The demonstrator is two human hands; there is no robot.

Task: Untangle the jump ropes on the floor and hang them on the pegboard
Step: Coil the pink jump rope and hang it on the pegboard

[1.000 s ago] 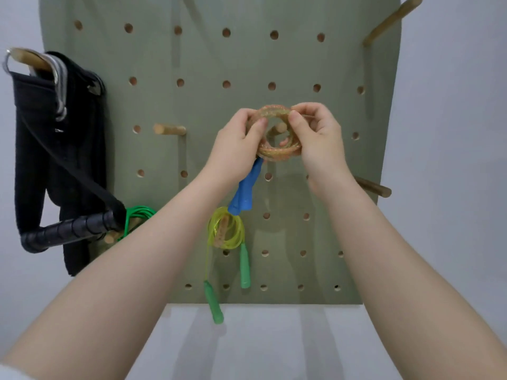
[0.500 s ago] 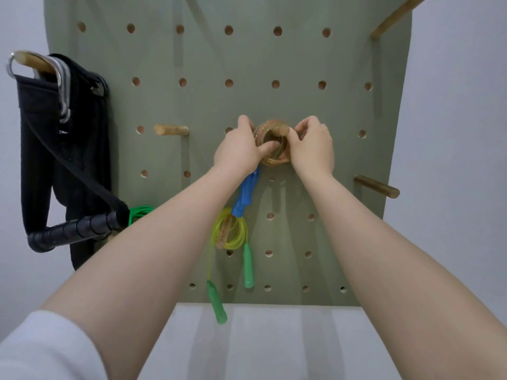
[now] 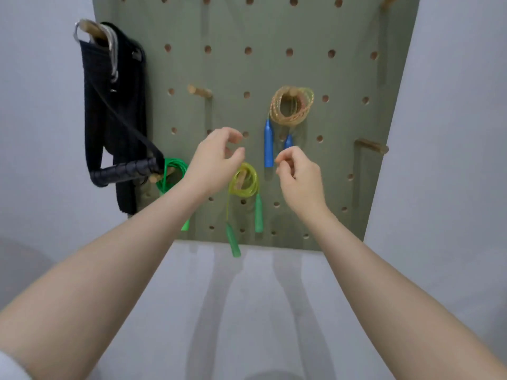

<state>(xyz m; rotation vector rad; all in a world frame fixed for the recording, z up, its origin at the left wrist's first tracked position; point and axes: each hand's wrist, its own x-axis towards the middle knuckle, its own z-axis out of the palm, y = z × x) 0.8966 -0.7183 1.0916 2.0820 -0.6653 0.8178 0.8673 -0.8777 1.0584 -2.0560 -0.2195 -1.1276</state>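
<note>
green pegboard (image 3: 247, 28), three hung jump ropes (image 3: 291, 105), two hands (image 3: 216, 163)

Bare pegs (image 3: 371, 145) jut from the pegboard (image 3: 356, 78) beside the hung ropes (image 3: 291, 106).

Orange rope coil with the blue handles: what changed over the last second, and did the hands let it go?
Yes. Both hands slipped the orange rope coil over its peg and let go; it now hangs alone, blue handles dangling below. The left hand and right hand have drawn back and down, fingers loosely curled, holding nothing. The yellow rope, green rope and black strap hang as before.
</note>
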